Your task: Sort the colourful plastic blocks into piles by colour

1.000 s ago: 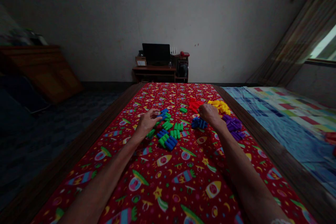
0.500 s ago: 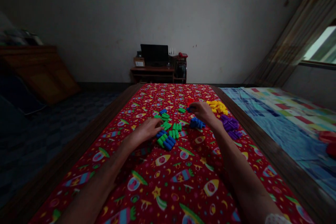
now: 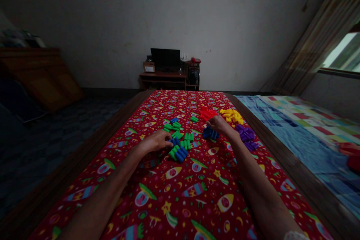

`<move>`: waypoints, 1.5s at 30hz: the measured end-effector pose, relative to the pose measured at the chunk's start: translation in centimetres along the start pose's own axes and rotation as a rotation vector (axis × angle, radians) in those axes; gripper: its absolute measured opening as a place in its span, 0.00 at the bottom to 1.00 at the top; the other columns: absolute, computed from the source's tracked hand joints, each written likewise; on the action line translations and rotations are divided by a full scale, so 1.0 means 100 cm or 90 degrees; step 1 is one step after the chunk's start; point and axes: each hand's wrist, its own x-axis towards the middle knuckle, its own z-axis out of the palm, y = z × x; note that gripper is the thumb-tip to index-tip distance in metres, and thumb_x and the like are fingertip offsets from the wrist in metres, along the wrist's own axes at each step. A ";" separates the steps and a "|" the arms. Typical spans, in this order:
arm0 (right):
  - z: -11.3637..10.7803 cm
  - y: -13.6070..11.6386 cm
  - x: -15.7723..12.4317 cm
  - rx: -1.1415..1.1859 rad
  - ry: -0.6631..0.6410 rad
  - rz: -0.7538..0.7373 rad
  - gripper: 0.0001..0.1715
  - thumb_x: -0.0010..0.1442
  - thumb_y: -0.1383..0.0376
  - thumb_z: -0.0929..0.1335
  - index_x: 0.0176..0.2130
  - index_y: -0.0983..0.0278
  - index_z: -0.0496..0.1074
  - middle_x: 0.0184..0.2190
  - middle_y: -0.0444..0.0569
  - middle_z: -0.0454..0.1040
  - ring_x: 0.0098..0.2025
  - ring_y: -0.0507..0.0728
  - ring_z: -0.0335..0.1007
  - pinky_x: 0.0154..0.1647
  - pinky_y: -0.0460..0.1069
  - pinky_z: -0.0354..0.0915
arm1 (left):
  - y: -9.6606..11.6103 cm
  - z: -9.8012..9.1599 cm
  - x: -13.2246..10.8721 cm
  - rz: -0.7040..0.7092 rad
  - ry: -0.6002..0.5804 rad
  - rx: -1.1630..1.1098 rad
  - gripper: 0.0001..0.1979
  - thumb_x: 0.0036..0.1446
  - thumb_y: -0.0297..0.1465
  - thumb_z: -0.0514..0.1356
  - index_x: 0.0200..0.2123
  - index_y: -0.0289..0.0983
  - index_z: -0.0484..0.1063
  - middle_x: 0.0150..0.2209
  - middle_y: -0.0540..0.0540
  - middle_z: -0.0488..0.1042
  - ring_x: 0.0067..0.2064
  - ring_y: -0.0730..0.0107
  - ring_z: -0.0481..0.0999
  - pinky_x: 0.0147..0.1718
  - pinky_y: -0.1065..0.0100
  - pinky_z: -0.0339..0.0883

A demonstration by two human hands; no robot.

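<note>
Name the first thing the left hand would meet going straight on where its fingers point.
The left hand would likely meet the blue blocks right by its fingertips; whether it already touches them is unclear from this one view.

On the red rocket-printed cloth (image 3: 208,202), we have a narrow gap between the blue and green plastic cylinders (image 3: 181,154), blocking the left hand (image 3: 159,140) inward, and the dark-blue plastic pile (image 3: 209,133), seemingly under the right hand (image 3: 219,123).

Both arms (image 3: 104,191) stretched forward; left hand (image 3: 158,140), right hand (image 3: 221,123) apart, fingers (image 3: 166,135) bent.
</note>
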 end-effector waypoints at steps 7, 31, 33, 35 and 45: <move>-0.010 -0.045 -0.004 0.227 0.079 -0.100 0.21 0.64 0.58 0.61 0.35 0.69 0.76 0.22 0.44 0.68 0.25 0.49 0.60 0.27 0.43 0.52 | 0.014 -0.010 0.004 0.017 0.183 -0.123 0.14 0.45 0.43 0.61 0.26 0.39 0.77 0.25 0.49 0.78 0.28 0.64 0.75 0.29 0.69 0.66; -0.002 -0.004 0.000 0.111 -0.126 -0.008 0.26 0.50 0.77 0.61 0.45 0.68 0.78 0.38 0.53 0.79 0.37 0.55 0.72 0.37 0.45 0.64 | -0.017 -0.012 0.039 0.009 0.325 -0.022 0.13 0.53 0.31 0.53 0.35 0.38 0.78 0.40 0.42 0.79 0.45 0.59 0.76 0.49 0.61 0.67; -0.007 -0.011 -0.002 0.114 -0.073 -0.018 0.26 0.50 0.77 0.61 0.44 0.69 0.78 0.37 0.54 0.78 0.36 0.55 0.71 0.37 0.45 0.63 | -0.016 -0.012 0.059 -0.030 0.313 -0.024 0.10 0.51 0.30 0.55 0.33 0.38 0.77 0.39 0.42 0.79 0.47 0.58 0.76 0.50 0.61 0.66; -0.011 -0.018 -0.004 0.119 -0.029 -0.042 0.26 0.50 0.77 0.61 0.45 0.70 0.78 0.34 0.54 0.78 0.34 0.55 0.70 0.36 0.45 0.62 | -0.016 -0.008 0.079 -0.053 0.296 -0.031 0.06 0.48 0.29 0.59 0.29 0.38 0.77 0.37 0.42 0.79 0.47 0.57 0.76 0.50 0.61 0.65; -0.009 -0.029 0.000 0.220 0.106 -0.078 0.19 0.57 0.70 0.63 0.46 0.67 0.77 0.33 0.51 0.79 0.32 0.53 0.71 0.36 0.44 0.61 | -0.006 -0.006 0.100 -0.080 0.276 -0.080 0.04 0.40 0.28 0.66 0.23 0.37 0.74 0.23 0.49 0.76 0.33 0.61 0.77 0.38 0.63 0.70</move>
